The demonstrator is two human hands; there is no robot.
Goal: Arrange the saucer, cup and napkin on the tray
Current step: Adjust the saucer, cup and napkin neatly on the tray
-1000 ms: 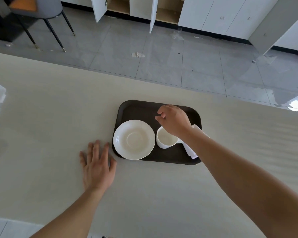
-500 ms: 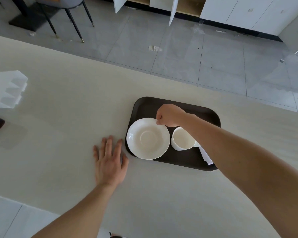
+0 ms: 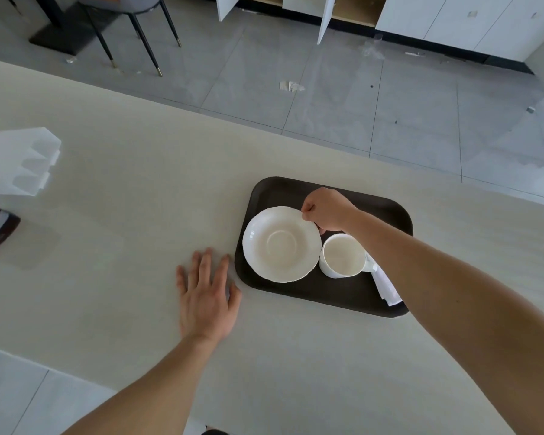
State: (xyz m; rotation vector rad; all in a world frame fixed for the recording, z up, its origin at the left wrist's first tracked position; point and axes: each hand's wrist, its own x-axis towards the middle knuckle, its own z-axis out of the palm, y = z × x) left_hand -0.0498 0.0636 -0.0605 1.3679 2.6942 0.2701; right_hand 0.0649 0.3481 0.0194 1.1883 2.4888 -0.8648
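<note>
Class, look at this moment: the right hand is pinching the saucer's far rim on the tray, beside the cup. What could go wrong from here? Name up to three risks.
1. The right hand pinches the saucer only at its far rim, so it could tilt or slip if lifted.
2. The cup sits right beside the saucer; shifting the saucer may knock it.
3. The napkin lies partly under the cup and the forearm, so it could be dragged towards the edge of the tray.
</note>
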